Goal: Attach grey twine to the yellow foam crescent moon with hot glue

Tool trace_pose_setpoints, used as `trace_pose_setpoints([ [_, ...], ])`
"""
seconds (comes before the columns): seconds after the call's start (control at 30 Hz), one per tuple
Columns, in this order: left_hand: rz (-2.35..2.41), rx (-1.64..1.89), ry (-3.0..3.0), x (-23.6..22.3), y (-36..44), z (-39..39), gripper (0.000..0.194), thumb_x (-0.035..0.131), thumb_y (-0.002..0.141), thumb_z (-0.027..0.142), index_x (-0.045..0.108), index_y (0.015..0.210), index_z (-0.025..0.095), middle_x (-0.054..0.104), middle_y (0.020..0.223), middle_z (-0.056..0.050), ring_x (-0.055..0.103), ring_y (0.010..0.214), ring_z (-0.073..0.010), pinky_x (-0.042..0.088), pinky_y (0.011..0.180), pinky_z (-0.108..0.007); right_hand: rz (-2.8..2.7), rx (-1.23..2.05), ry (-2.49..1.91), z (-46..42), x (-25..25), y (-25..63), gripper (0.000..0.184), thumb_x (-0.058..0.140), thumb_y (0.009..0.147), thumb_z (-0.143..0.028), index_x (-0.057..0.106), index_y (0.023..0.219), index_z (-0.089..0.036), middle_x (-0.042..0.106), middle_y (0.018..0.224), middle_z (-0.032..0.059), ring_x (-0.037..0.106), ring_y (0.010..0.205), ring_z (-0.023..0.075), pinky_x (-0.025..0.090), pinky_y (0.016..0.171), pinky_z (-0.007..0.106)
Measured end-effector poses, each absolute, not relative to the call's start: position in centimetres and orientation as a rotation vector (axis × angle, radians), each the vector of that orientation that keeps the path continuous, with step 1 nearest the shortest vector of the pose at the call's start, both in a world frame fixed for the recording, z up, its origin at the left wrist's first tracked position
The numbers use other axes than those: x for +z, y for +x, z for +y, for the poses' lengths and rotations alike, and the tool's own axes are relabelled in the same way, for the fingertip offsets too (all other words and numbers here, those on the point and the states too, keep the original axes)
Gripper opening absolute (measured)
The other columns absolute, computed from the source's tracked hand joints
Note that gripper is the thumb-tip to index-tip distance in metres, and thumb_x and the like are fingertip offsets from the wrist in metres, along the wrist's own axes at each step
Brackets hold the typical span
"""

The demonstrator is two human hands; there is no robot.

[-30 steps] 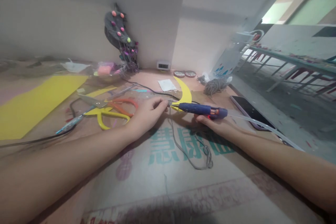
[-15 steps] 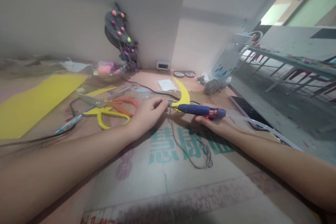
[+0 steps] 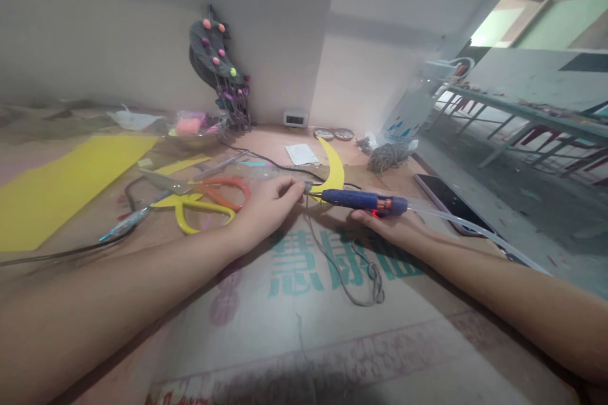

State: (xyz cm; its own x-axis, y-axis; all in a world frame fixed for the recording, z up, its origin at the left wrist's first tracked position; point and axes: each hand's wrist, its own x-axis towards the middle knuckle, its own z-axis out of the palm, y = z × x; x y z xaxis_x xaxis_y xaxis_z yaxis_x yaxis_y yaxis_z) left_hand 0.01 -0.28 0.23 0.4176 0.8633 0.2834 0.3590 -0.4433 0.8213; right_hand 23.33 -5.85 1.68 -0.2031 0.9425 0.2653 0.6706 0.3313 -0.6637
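Observation:
My left hand pinches the lower end of a yellow paper crescent, where a bit of grey yarn is wound. A loose tail of that grey yarn trails down and lies in a small tangle on the cardboard. In my right hand is a blue hot glue gun, lit by a small red light. Its nozzle points left and meets the wrapped end close to my left fingertips; whether they touch is unclear. A long clear glue stick sticks out of its back.
Scissors with orange and yellow handles lie left of my hand, near a yellow sheet. A phone and a grey yarn ball are at the right. A decorated grey crescent leans on the wall behind a small digital clock.
The crescent's upper tip has shifted slightly up and right. The glue gun has moved a touch left. Both hands keep their holds.

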Motion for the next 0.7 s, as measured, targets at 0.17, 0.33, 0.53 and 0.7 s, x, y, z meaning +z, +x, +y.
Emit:
trace_pose_setpoints([
  [0.17, 1.044, 0.938, 1.977, 0.50, 0.06, -0.40, 0.031, 0.042, 0.091, 0.036, 0.053, 0.070, 0.018, 0.052, 0.068, 0.003, 0.050, 0.069, -0.0143, 0.036, 0.064, -0.024, -1.952, 0.520, -1.387, -5.78, 1.55, 23.24, 0.024, 0.065, 0.079, -0.044, 0.067, 0.093, -0.025, 0.071, 0.078, 0.0024, 0.068, 0.077, 0.0232, 0.056, 0.070, 0.034],
  [0.33, 1.052, 0.925, 1.964, 0.70, 0.09, -0.49, 0.030, 0.042, 0.091, 0.035, 0.053, 0.069, 0.018, 0.053, 0.068, 0.003, 0.050, 0.068, -0.0141, 0.035, 0.064, -0.024, -1.933, 0.576, -1.375, -5.74, 1.58, 23.15, 0.022, 0.064, 0.078, -0.044, 0.067, 0.091, -0.026, 0.072, 0.081, 0.0024, 0.068, 0.075, 0.0230, 0.056, 0.063, 0.032],
  [0.53, 1.046, 0.933, 1.978, 0.54, 0.05, -0.40, 0.029, 0.042, 0.091, 0.034, 0.053, 0.070, 0.018, 0.054, 0.069, 0.003, 0.049, 0.069, -0.0140, 0.035, 0.064, -0.024, -1.902, 0.575, -1.411, -5.71, 1.57, 23.21, 0.022, 0.064, 0.077, -0.045, 0.067, 0.087, -0.026, 0.072, 0.079, 0.0024, 0.067, 0.072, 0.0229, 0.055, 0.063, 0.033],
  [0.7, 1.042, 0.926, 1.966, 0.49, 0.08, -0.45, 0.030, 0.042, 0.091, 0.036, 0.053, 0.070, 0.018, 0.053, 0.068, 0.003, 0.049, 0.068, -0.0137, 0.035, 0.064, -0.024, -1.891, 0.592, -1.406, -5.73, 1.86, 22.96, 0.021, 0.065, 0.075, -0.043, 0.066, 0.086, -0.025, 0.071, 0.079, 0.0027, 0.067, 0.072, 0.0228, 0.056, 0.063, 0.033],
])
